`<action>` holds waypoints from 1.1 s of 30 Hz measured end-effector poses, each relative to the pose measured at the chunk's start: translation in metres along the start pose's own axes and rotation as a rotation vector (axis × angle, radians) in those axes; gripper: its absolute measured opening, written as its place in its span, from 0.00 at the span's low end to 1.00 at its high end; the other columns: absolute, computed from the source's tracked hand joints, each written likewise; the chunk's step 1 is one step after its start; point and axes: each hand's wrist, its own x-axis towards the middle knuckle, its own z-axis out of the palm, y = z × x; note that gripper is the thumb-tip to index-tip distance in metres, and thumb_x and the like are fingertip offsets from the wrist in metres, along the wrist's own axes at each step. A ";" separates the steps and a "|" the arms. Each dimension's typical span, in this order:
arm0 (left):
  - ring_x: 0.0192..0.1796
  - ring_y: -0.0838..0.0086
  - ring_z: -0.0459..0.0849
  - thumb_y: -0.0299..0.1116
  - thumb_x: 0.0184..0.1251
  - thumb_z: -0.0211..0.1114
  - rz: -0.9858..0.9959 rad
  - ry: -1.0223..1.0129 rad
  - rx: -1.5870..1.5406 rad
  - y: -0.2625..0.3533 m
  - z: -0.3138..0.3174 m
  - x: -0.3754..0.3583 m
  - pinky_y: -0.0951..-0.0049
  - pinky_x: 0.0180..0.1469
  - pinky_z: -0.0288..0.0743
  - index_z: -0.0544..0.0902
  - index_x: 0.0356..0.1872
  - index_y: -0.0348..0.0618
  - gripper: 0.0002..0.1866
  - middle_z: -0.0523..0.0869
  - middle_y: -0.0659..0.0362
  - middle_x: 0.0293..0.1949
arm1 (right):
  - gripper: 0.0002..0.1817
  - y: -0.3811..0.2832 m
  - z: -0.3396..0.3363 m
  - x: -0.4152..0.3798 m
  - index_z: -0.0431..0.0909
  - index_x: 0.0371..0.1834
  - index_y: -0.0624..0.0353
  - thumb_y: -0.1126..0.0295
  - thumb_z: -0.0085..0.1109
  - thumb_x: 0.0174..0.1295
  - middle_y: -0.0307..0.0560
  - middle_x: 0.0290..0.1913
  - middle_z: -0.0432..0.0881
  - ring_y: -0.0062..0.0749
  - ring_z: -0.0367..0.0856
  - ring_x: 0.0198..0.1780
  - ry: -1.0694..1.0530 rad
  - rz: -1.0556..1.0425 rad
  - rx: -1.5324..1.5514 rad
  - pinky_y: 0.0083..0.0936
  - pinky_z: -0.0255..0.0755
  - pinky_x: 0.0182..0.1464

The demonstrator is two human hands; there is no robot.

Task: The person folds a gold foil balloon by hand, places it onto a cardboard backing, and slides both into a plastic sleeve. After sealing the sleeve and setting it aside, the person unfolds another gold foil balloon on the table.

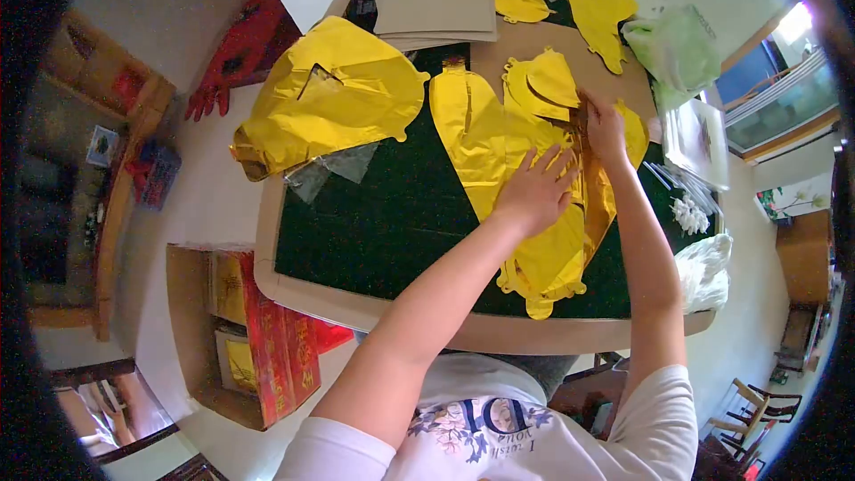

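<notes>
Gold foil balloon [499, 138] under both hands, mid-table [374, 214].

Pale floor [200, 187], bright window [784, 93], wooden chair [757, 401]

— How do the person's arms lie?
— Both reach forward, bare. The left hand [537, 189] presses flat, fingers spread.
— And the right hand [604, 127]?
— Farther out, fingers curled downward.

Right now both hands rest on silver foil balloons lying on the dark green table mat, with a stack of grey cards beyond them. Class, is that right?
Not quite: the foil balloons are gold, not silver, as the head view shows. The left hand and right hand do rest on them, on the dark green mat, with grey cards beyond.
</notes>
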 end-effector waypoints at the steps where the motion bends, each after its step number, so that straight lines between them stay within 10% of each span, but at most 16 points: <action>1: 0.76 0.61 0.55 0.45 0.74 0.45 -0.002 -0.010 0.000 0.000 -0.001 0.000 0.52 0.76 0.45 0.66 0.70 0.50 0.26 0.62 0.55 0.73 | 0.17 -0.012 -0.005 -0.002 0.80 0.55 0.52 0.70 0.48 0.64 0.56 0.50 0.82 0.56 0.80 0.51 -0.063 0.009 -0.007 0.43 0.74 0.53; 6: 0.77 0.61 0.54 0.45 0.75 0.44 -0.010 -0.051 -0.012 0.000 -0.004 0.001 0.53 0.77 0.44 0.64 0.71 0.51 0.27 0.60 0.55 0.74 | 0.16 0.003 0.002 -0.002 0.80 0.52 0.57 0.74 0.49 0.64 0.57 0.47 0.84 0.55 0.82 0.49 0.037 -0.453 -0.231 0.41 0.75 0.50; 12: 0.77 0.61 0.54 0.45 0.75 0.44 0.000 -0.040 -0.017 -0.001 -0.004 0.001 0.53 0.77 0.44 0.64 0.71 0.50 0.27 0.60 0.56 0.74 | 0.13 -0.018 -0.004 -0.003 0.83 0.44 0.57 0.73 0.54 0.58 0.54 0.44 0.82 0.53 0.77 0.51 0.118 0.046 -0.117 0.43 0.72 0.51; 33: 0.76 0.60 0.56 0.45 0.74 0.45 0.018 0.012 0.002 -0.003 0.003 0.001 0.51 0.76 0.47 0.65 0.70 0.49 0.26 0.62 0.54 0.73 | 0.13 -0.025 -0.001 -0.014 0.83 0.40 0.50 0.70 0.65 0.48 0.43 0.47 0.84 0.44 0.79 0.51 0.052 -0.307 -0.313 0.38 0.68 0.55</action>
